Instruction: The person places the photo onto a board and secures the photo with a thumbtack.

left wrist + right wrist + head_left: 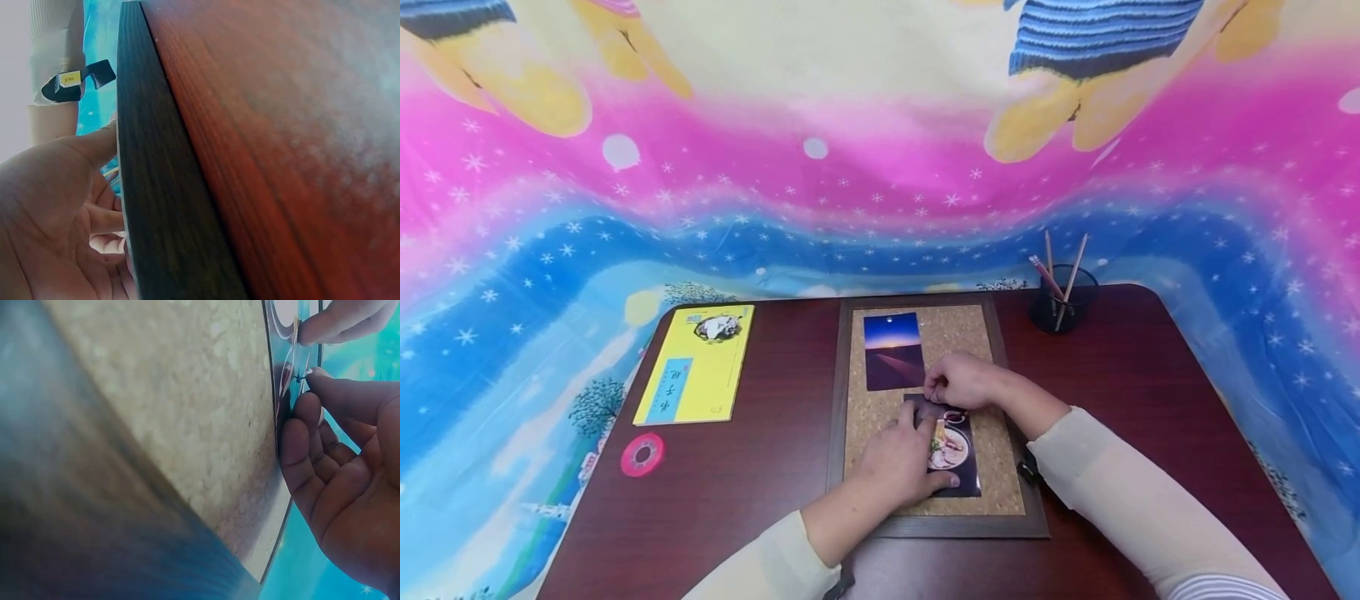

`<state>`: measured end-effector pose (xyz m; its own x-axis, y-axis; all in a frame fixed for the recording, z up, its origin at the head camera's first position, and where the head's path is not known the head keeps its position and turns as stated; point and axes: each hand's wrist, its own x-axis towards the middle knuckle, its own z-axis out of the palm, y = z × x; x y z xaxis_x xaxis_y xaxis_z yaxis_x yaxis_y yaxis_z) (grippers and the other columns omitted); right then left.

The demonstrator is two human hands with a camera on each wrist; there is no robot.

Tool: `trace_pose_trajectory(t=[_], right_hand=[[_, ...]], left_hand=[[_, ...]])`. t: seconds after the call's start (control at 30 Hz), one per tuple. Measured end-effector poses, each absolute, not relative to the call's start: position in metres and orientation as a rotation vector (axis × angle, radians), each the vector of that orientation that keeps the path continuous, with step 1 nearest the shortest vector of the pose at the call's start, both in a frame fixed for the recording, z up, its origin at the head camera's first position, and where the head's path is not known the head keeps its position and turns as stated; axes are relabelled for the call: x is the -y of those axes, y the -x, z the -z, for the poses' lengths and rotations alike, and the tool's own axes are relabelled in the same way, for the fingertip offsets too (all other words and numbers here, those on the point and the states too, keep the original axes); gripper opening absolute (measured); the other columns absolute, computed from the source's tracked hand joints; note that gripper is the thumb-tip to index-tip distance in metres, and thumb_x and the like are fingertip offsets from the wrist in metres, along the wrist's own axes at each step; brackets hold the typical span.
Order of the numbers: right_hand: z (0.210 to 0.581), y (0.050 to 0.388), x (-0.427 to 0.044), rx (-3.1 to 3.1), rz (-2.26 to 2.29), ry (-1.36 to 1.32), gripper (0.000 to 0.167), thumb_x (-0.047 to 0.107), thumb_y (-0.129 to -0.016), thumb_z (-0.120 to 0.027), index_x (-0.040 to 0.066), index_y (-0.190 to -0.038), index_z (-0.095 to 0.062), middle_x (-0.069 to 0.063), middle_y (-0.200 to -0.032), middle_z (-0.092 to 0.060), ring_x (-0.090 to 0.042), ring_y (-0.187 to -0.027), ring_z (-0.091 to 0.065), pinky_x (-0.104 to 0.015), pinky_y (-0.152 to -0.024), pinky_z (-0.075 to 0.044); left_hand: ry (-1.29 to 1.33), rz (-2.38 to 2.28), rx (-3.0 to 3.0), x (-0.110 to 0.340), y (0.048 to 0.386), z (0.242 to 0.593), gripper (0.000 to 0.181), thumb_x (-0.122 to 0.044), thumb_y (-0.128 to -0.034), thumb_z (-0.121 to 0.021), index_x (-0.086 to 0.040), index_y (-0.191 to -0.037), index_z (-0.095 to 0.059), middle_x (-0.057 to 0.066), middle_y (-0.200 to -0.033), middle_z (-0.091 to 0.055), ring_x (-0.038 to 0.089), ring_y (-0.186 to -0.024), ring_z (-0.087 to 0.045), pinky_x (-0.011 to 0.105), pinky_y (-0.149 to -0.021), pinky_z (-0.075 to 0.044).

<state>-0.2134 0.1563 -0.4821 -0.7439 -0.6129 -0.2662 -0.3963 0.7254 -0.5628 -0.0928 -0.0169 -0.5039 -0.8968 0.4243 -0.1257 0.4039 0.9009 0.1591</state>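
Note:
A cork board (pixel 1000 471) with a dark wooden frame lies on the table. On it is a food photo (pixel 953 450) showing a bowl on a dark ground. My left hand (pixel 891 462) rests on this photo with fingers extended and thumb apart, pressing its left and lower part. At the photo's top edge my right hand (pixel 967 381) pinches a small push pin (pixel 302 378) between thumb and forefinger. The pin's thin dark point faces the photo; whether it has entered is unclear. A sunset photo (pixel 893 354) lies higher on the board with a small pale pin at its top.
A yellow booklet (pixel 715 375) and a pink round container (pixel 642 455) lie on the table's left side. Toward the back right stands a black mesh cup (pixel 1051 315) holding several pencils. A printed curtain (pixel 880 192) hangs around the table.

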Motion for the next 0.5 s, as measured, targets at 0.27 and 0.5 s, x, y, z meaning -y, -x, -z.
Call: trace_pose_trajectory(t=[0.27, 0.5], right_hand=[[0.4856, 0.2208, -0.1601, -2.486, 0.725, 0.725, 0.016, 0.006, -0.094, -0.067, 0.018, -0.092, -0.078, 0.008, -0.081, -0.068, -0.011, -0.074, -0.060, -0.031, -0.073, -0.051], [0.4889, 0.2227, -0.1609, -2.463, 0.757, 0.710, 0.017, 0.004, -0.093, -0.067, 0.017, -0.092, -0.079, 0.008, -0.077, -0.069, -0.010, -0.073, -0.062, -0.030, -0.072, -0.053]], left_hand=[[-0.634, -0.194, -2.920, 0.0166, 0.0933, 0.5036, 0.109, -0.083, -0.0759, -0.070, -0.013, -0.156, -0.046, 0.020, -0.148, -0.046, 0.030, -0.100, -0.071, 0.043, -0.068, -0.061], [-0.631, -0.179, -2.914, 0.0161, 0.0930, 0.5027, 0.109, -0.083, -0.0758, -0.069, -0.012, -0.156, -0.047, 0.021, -0.147, -0.046, 0.030, -0.099, -0.071, 0.043, -0.066, -0.060]])
